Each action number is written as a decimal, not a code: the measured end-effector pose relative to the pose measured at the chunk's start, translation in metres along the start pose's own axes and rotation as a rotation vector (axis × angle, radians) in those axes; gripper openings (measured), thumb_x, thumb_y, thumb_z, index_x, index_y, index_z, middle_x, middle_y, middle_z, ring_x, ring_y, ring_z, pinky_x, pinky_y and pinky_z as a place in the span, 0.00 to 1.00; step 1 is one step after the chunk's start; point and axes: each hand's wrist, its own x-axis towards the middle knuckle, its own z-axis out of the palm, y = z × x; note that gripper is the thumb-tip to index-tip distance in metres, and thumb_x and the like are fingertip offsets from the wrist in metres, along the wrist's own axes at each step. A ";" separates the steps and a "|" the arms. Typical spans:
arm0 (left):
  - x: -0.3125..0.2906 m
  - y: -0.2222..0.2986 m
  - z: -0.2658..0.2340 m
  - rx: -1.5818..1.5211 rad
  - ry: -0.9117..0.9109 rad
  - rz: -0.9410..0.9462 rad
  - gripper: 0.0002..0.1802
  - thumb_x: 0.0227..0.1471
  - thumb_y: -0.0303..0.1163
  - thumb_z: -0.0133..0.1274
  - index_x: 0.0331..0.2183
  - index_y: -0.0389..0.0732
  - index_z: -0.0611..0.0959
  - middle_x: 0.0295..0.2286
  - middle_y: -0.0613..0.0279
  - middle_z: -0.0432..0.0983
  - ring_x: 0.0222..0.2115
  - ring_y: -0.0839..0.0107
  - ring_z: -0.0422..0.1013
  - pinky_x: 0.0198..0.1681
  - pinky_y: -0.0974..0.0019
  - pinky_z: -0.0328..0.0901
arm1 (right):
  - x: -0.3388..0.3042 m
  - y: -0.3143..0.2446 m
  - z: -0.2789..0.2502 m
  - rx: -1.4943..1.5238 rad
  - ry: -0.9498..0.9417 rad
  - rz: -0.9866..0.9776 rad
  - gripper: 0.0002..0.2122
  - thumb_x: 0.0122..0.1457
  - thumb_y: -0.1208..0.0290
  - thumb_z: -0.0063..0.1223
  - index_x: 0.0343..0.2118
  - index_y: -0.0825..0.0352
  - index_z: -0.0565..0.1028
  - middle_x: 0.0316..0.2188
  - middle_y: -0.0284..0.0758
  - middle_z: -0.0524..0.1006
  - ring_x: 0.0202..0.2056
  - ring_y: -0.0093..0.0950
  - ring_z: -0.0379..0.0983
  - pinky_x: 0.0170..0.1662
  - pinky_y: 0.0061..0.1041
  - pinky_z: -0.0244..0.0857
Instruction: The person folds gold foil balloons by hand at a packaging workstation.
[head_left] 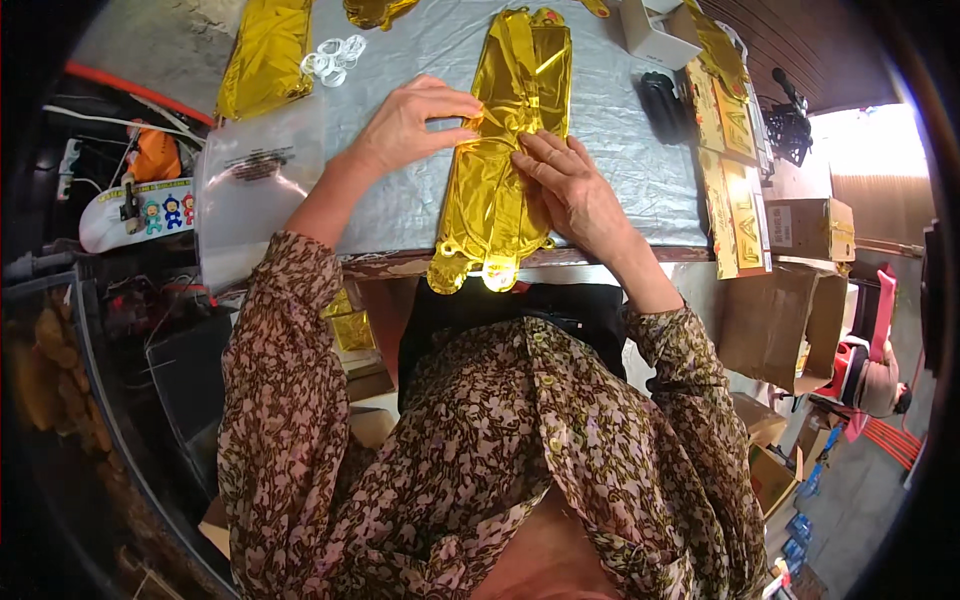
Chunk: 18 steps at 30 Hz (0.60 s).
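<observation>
A flat, folded gold foil balloon point(490, 190) lies lengthwise on the table in front of me. Its rounded near ends hang slightly over the table's front edge. At the balloon's left side, about halfway up, my left hand point(415, 120) has thumb and fingertips closed on the foil edge. My right hand point(570, 185) rests on the right side of the balloon, its fingers stretched out over the foil. Creases run across the foil between the two hands.
The table point(390, 215) has a silvery cover. White rings point(335, 58), a clear plastic bag point(255, 190) and another gold foil piece point(265, 60) lie left. A dark object point(663, 105), a white box point(660, 30) and gold printed packaging point(735, 190) are right. Cardboard boxes point(780, 320) stand beyond.
</observation>
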 end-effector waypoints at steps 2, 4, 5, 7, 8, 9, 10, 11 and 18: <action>-0.006 -0.002 -0.001 0.004 -0.018 0.010 0.17 0.53 0.34 0.67 0.47 0.45 0.89 0.50 0.67 0.84 0.50 0.61 0.75 0.55 0.58 0.71 | 0.001 -0.001 0.000 0.008 -0.002 -0.007 0.20 0.62 0.79 0.56 0.58 0.65 0.77 0.62 0.43 0.73 0.64 0.46 0.68 0.69 0.47 0.58; -0.008 -0.004 -0.004 0.007 -0.033 0.027 0.18 0.54 0.32 0.66 0.48 0.45 0.88 0.52 0.67 0.82 0.51 0.61 0.74 0.56 0.58 0.71 | 0.000 0.001 0.000 0.010 -0.004 -0.002 0.20 0.62 0.79 0.56 0.58 0.64 0.78 0.62 0.43 0.74 0.64 0.46 0.68 0.69 0.46 0.58; -0.009 -0.005 -0.006 -0.018 -0.058 0.044 0.19 0.53 0.31 0.66 0.48 0.44 0.88 0.53 0.65 0.81 0.51 0.61 0.74 0.58 0.58 0.70 | 0.000 0.002 -0.001 0.013 -0.003 -0.003 0.20 0.62 0.80 0.56 0.58 0.64 0.78 0.62 0.43 0.74 0.64 0.46 0.68 0.69 0.46 0.58; -0.010 -0.004 -0.014 -0.040 -0.086 0.061 0.20 0.53 0.30 0.65 0.49 0.44 0.88 0.54 0.63 0.81 0.52 0.61 0.74 0.59 0.58 0.70 | -0.001 0.005 0.000 0.045 0.003 0.004 0.20 0.61 0.81 0.56 0.57 0.64 0.78 0.62 0.43 0.74 0.64 0.46 0.68 0.69 0.45 0.58; -0.012 -0.002 -0.019 -0.006 -0.085 0.107 0.20 0.53 0.28 0.64 0.49 0.43 0.87 0.54 0.63 0.80 0.53 0.61 0.74 0.59 0.58 0.70 | -0.002 0.007 0.000 0.077 0.008 0.009 0.20 0.61 0.81 0.56 0.56 0.64 0.79 0.61 0.43 0.75 0.65 0.46 0.68 0.69 0.45 0.58; -0.012 0.003 -0.023 0.024 -0.087 0.156 0.20 0.52 0.26 0.63 0.49 0.42 0.87 0.54 0.63 0.80 0.53 0.61 0.73 0.60 0.59 0.70 | -0.003 0.009 0.000 0.074 0.011 0.014 0.20 0.61 0.81 0.56 0.56 0.64 0.79 0.61 0.43 0.75 0.65 0.46 0.68 0.69 0.45 0.58; -0.012 0.009 -0.026 0.022 -0.090 0.163 0.20 0.52 0.26 0.63 0.49 0.42 0.87 0.54 0.63 0.80 0.53 0.61 0.73 0.60 0.59 0.70 | -0.003 0.010 0.000 0.094 0.011 0.014 0.20 0.61 0.82 0.56 0.56 0.64 0.79 0.61 0.44 0.75 0.64 0.46 0.68 0.69 0.44 0.58; -0.011 0.016 -0.028 0.081 -0.129 0.226 0.19 0.51 0.25 0.63 0.47 0.42 0.86 0.51 0.63 0.80 0.52 0.61 0.74 0.58 0.59 0.71 | -0.004 0.012 -0.002 0.114 0.011 0.014 0.19 0.60 0.82 0.57 0.56 0.65 0.80 0.60 0.44 0.75 0.64 0.46 0.68 0.69 0.44 0.58; 0.007 0.036 -0.016 0.267 -0.178 0.454 0.18 0.47 0.22 0.65 0.43 0.41 0.87 0.42 0.63 0.82 0.46 0.62 0.77 0.47 0.61 0.76 | -0.001 0.010 -0.008 0.164 0.011 0.017 0.21 0.60 0.84 0.55 0.58 0.64 0.78 0.60 0.45 0.75 0.64 0.46 0.69 0.69 0.43 0.59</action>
